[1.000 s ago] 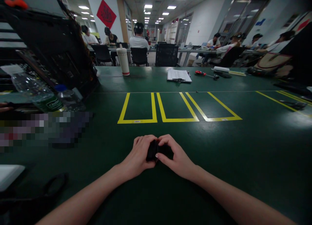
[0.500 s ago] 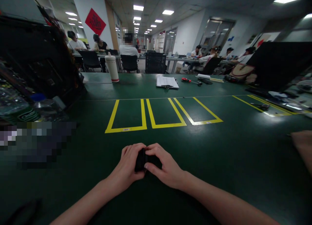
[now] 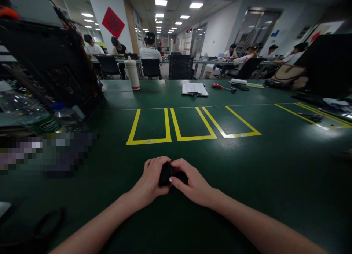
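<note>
Both my hands meet around a small black object [image 3: 165,174] low over the green table, in the middle of the head view. My left hand [image 3: 151,177] wraps its far and near sides, fingers over the top edge and thumb below. From the right, the fingertips and thumb of my right hand [image 3: 192,182] pinch its right part. Much of the object is covered by my fingers, and its exact kind does not show. Beyond my hands, yellow tape outlines [image 3: 197,138] mark the table top [image 3: 220,166].
A clipboard with paper [image 3: 194,88], a red-handled screwdriver [image 3: 217,86] and a white tumbler [image 3: 132,74] stand or lie farther back. Plastic bottles [image 3: 67,118] and a large black device [image 3: 66,63] are at left. Dark tools [image 3: 310,116] lie at right. Several people sit at far tables.
The whole scene has shifted right and slightly up in view as the camera turned. My hands keep the same grip on the black object. The arm at the right edge has nearly left view.
</note>
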`<state>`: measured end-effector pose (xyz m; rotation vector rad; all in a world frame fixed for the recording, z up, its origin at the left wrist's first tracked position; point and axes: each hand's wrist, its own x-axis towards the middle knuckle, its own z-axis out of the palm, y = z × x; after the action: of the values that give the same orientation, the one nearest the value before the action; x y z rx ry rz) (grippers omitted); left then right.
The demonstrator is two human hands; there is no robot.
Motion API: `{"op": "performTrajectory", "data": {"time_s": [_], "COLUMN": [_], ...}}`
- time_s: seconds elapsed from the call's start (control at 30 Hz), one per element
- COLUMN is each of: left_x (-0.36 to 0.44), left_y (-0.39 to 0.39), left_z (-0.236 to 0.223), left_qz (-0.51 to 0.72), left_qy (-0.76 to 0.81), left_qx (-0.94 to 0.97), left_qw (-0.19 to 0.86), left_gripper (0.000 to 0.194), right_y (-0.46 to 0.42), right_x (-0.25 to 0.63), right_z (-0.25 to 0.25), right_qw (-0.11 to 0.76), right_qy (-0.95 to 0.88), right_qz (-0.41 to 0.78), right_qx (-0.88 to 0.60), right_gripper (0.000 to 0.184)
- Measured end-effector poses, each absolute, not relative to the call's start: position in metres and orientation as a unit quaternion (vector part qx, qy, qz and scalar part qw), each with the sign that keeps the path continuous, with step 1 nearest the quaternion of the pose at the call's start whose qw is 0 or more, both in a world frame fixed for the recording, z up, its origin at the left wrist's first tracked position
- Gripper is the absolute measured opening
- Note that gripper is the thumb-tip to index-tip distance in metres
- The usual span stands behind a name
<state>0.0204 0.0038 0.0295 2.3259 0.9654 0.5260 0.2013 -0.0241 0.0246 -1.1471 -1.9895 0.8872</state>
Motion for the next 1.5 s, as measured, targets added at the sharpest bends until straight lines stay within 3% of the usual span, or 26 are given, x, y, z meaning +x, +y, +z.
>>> {"op": "performTrajectory", "data": {"time_s": [0.2,0.4,0.6,0.8,1.0,1.33,1.5], "left_x": [0.0219,0.0209,0.0204,0.0207,0.0198,0.0209,0.0211], "left_y": [0.0044,0.0045,0.0048,0.0049,0.0051,0.0043,0.0044], "left_z": [0.0316,0.0303,0.0282,0.0288,0.0277,0.0295,0.0312], "left_qz": [0.196,0.203,0.198,0.200,0.189,0.198,0.198], "left_qy": [0.359,0.362,0.364,0.351,0.367,0.354,0.358], "left_qx": [0.871,0.867,0.866,0.874,0.864,0.872,0.866], "left_qw": [0.273,0.277,0.279,0.269,0.287,0.275,0.286], "left_gripper": [0.057,0.057,0.059,0.058,0.056,0.059,0.054], "right_y": [-0.0230,-0.0205,-0.0204,-0.0228,-0.0191,-0.0227,-0.0178], "right_x": [0.2026,0.2006,0.2025,0.2035,0.2022,0.2040,0.2021], "right_z": [0.0234,0.0254,0.0235,0.0221,0.0230,0.0238,0.0246], "right_qw": [0.366,0.360,0.318,0.339,0.330,0.334,0.333], "right_qy": [-0.776,-0.742,-0.768,-0.783,-0.747,-0.782,-0.740], "right_qz": [0.303,0.344,0.342,0.306,0.356,0.310,0.372], "right_qx": [-0.415,-0.449,-0.438,-0.422,-0.455,-0.426,-0.450], "right_gripper": [0.012,0.031,0.026,0.020,0.029,0.023,0.026]}}
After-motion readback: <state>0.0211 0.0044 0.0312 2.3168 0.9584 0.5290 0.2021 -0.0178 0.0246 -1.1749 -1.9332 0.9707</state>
